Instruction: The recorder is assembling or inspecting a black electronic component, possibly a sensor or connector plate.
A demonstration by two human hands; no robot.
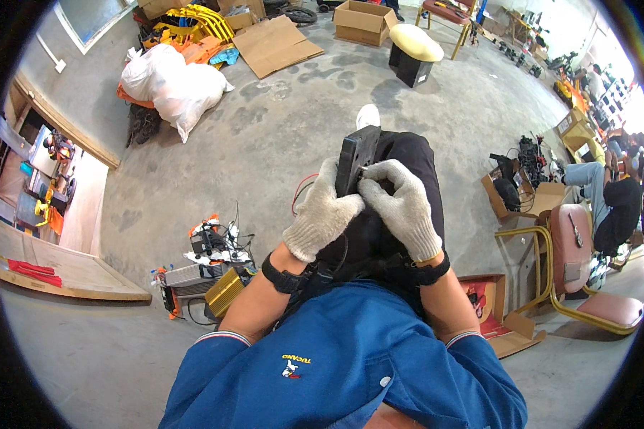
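Observation:
Over my lap I hold up a flat black box-shaped device [349, 163], its narrow edge partly turned to me. My left hand [323, 214], in a pale knitted work glove, is closed around its lower left side. My right hand [402, 206], gloved the same way, has thumb and forefinger brought together against the device's right face. Whatever sits between those fingertips is too small or hidden to name. A thin red wire [298, 191] and a dark one loop out beside my left hand. Black straps circle both my wrists.
On the floor at left lie metal-cased units [225, 292] and tangled cables. White sacks [172, 86], flattened cardboard [275, 46] and a cushioned black stool [412, 61] stand farther off. At right are an open box [508, 193], a chair [572, 247] and a seated person [590, 182].

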